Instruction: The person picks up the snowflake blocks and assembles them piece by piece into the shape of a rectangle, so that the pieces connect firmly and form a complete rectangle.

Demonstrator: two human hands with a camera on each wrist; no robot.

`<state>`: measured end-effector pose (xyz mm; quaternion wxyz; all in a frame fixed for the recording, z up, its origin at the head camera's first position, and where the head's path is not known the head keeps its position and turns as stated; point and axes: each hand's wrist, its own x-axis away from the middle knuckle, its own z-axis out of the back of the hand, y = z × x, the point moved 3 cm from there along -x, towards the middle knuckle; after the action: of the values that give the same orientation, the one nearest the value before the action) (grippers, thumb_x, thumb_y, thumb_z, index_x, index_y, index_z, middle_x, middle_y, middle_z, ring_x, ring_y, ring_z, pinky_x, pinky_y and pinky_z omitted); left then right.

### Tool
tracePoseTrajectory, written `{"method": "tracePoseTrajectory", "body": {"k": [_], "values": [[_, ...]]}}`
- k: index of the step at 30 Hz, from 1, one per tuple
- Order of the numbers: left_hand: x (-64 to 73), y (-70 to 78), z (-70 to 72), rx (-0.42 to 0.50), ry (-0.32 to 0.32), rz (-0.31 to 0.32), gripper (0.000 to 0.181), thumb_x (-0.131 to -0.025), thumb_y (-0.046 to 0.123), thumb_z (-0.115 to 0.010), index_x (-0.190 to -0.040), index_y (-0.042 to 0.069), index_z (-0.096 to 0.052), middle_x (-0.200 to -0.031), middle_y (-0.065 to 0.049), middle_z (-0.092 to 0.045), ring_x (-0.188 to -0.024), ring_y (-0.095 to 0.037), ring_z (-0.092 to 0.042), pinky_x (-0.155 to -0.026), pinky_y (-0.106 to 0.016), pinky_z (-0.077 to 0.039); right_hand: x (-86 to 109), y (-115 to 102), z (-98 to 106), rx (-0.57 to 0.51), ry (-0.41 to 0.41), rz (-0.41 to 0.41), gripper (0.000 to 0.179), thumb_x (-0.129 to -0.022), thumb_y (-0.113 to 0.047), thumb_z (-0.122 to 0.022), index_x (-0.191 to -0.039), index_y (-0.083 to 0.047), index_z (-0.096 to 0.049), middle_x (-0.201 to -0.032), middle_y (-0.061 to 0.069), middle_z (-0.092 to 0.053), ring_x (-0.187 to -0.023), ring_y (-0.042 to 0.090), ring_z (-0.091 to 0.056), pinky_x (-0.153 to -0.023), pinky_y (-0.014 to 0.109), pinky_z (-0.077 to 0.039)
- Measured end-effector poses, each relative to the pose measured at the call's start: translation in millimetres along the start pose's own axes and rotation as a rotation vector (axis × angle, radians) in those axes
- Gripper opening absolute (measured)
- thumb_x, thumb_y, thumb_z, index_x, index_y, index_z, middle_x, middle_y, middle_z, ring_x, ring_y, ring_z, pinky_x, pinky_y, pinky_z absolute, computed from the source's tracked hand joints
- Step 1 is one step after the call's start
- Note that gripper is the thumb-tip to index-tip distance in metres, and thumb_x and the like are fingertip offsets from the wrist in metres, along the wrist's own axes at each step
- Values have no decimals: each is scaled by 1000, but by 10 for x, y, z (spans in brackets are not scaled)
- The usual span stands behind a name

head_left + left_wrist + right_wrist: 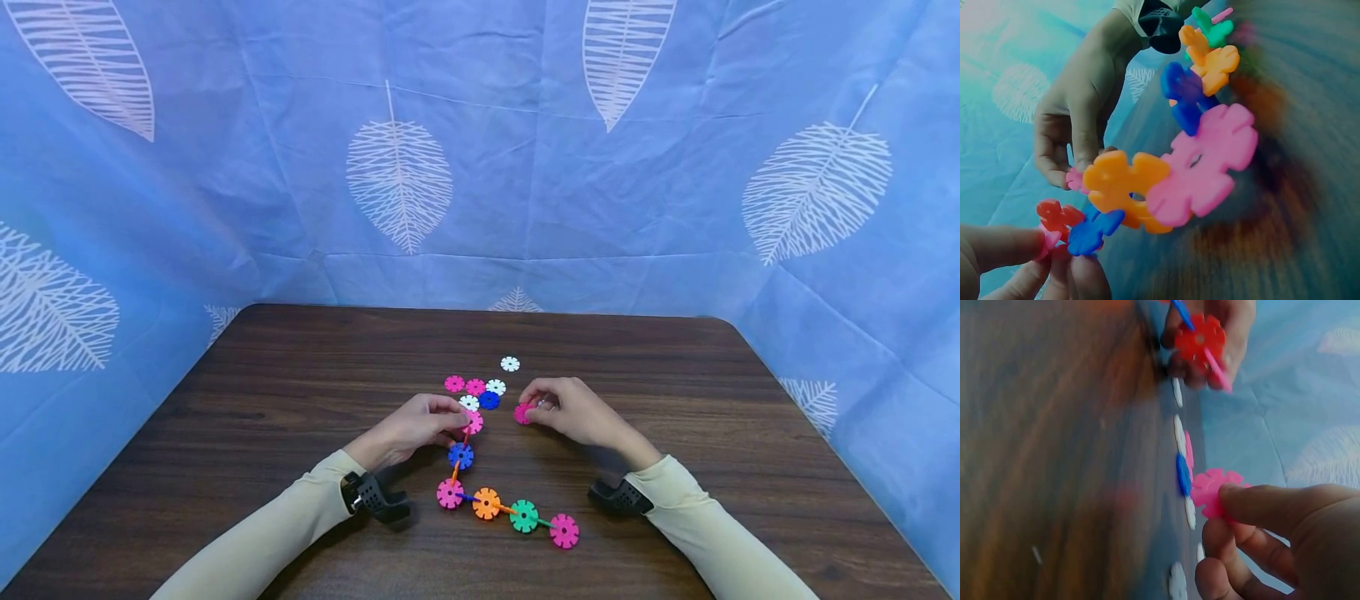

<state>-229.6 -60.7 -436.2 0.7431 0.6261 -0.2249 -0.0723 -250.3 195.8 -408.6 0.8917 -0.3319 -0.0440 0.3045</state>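
Note:
A chain of slotted plastic snowflake discs hangs from my left hand (420, 427), whose thumb and fingers pinch the pink end disc (473, 422). Linked below it are a red disc (1199, 341), a blue disc (461, 456) and an orange disc (1127, 187). The chain bends at a pink disc (450, 493) and runs right through an orange disc (487, 503) and a green disc (524, 516) to a pink disc (564, 531). To the right, my right hand (585, 412) pinches a single pink disc (1213, 490) between thumb and fingers, apart from the chain.
Loose discs lie flat beyond the hands: a pink one (454, 383), another pink one (476, 387), a blue one (489, 401) and several white ones (510, 364). The brown wooden table (300, 358) meets a blue leaf-print cloth (480, 208) at its back and sides.

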Motion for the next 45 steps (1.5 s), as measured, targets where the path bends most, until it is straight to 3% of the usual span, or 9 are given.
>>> {"method": "tracePoseTrajectory", "body": {"k": [12, 17, 28, 37, 45], "values": [[11, -27, -29, 107, -10, 42, 21, -102, 5, -60, -117, -7, -65, -97, -9, -69, -83, -14, -67, -80, -31, -62, -6, -210, -181, -110, -27, 46, 11, -97, -12, -71, -104, -17, -65, -93, -6, -71, -79, 9, -67, -69, 26, -57], [10, -39, -63, 109, -19, 52, 21, -101, 5, -61, -119, -6, -64, -97, -10, -71, -82, -14, -69, -78, -31, -62, -6, -239, -254, -153, -53, 72, 10, -95, -9, -72, -101, -15, -65, -95, -3, -73, -82, 8, -70, -71, 26, -59], [16, -50, -85, 82, -25, 54, 23, -100, 7, -64, -120, -6, -64, -99, -12, -72, -81, -16, -72, -77, -33, -62, -3, -218, -338, -271, -68, 48, 10, -95, -9, -72, -97, -11, -63, -96, 0, -74, -85, 13, -74, -74, 26, -59], [-11, -78, -92, 108, -32, 61, 23, -100, 6, -64, -120, -6, -63, -98, -11, -73, -82, -17, -73, -78, -33, -62, -2, -200, -352, -260, -68, 33, 11, -94, -11, -74, -94, -15, -64, -96, -3, -72, -87, 13, -74, -76, 26, -59], [-5, -85, -122, 131, -56, 58, 23, -100, 6, -62, -120, -5, -64, -98, -9, -72, -83, -15, -71, -79, -32, -62, 7, -210, -373, -241, -49, 83, 10, -94, -11, -75, -93, -14, -65, -95, -1, -73, -88, 14, -73, -76, 25, -59]]}}
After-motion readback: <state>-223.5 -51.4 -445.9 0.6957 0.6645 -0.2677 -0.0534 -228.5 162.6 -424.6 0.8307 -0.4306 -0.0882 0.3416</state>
